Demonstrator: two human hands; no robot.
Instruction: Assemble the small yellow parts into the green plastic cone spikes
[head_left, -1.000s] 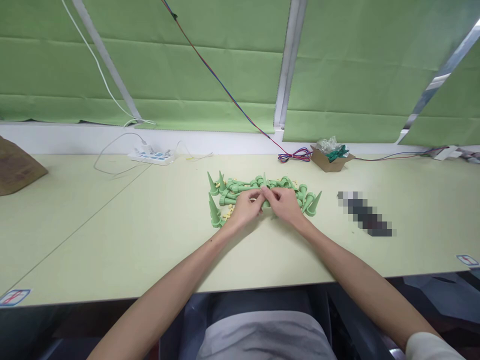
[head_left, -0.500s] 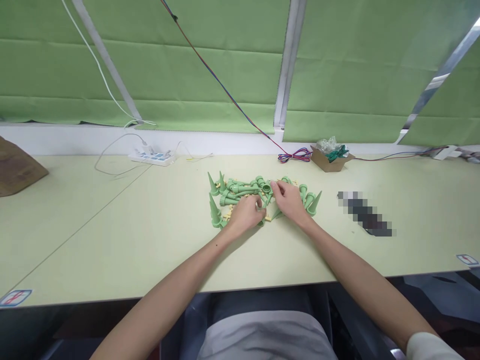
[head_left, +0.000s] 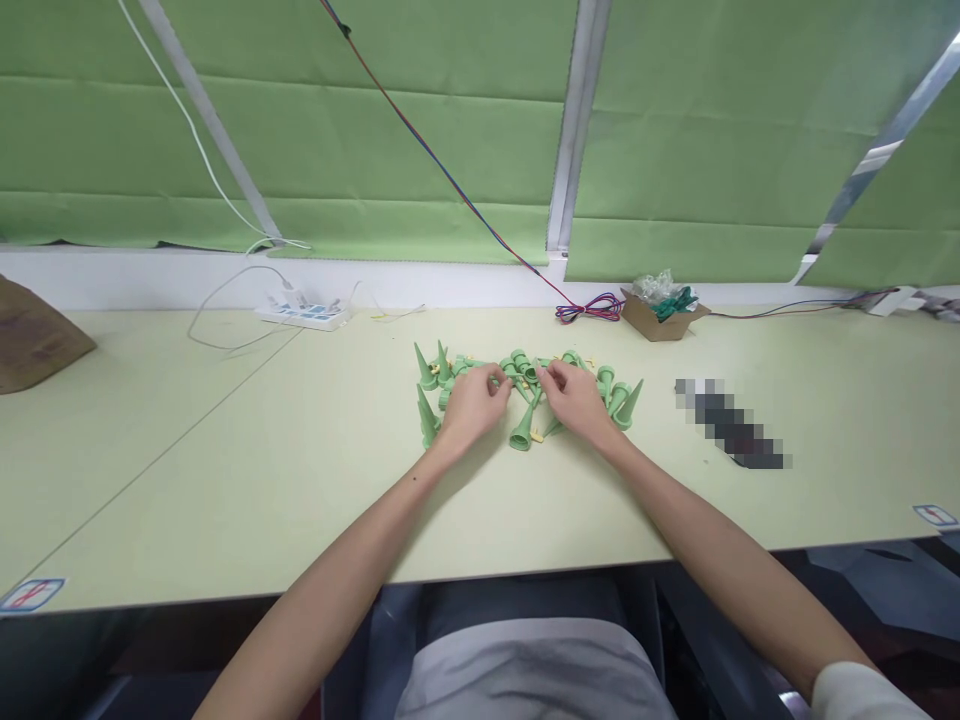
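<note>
Green plastic cone-shaped plant watering spikes lie in a loose heap on the table, with small yellow pieces among them. My left hand [head_left: 474,402] is over the left-middle of the heap, fingers curled together; what lies between its fingertips is hidden. My right hand [head_left: 576,397] is at the heap's right-middle, thumb and forefinger pinched beside a round green cap [head_left: 531,372]. Whether they grip it I cannot tell. A green spike [head_left: 520,437] with its wide end towards me lies between my hands, beside a yellow piece [head_left: 537,437]. Some spikes [head_left: 426,368] stand upright at the left.
A small cardboard box [head_left: 660,322] with clear plastic and green material stands behind, next to a coiled red-and-blue cable [head_left: 591,309]. Further left are a white power strip [head_left: 304,316] and a brown paper bag [head_left: 41,340]. A pixelated dark object [head_left: 727,425] lies right.
My left hand has moved up and slightly left, uncovering the green spike between my hands. The right hand has shifted only slightly to the left.
</note>
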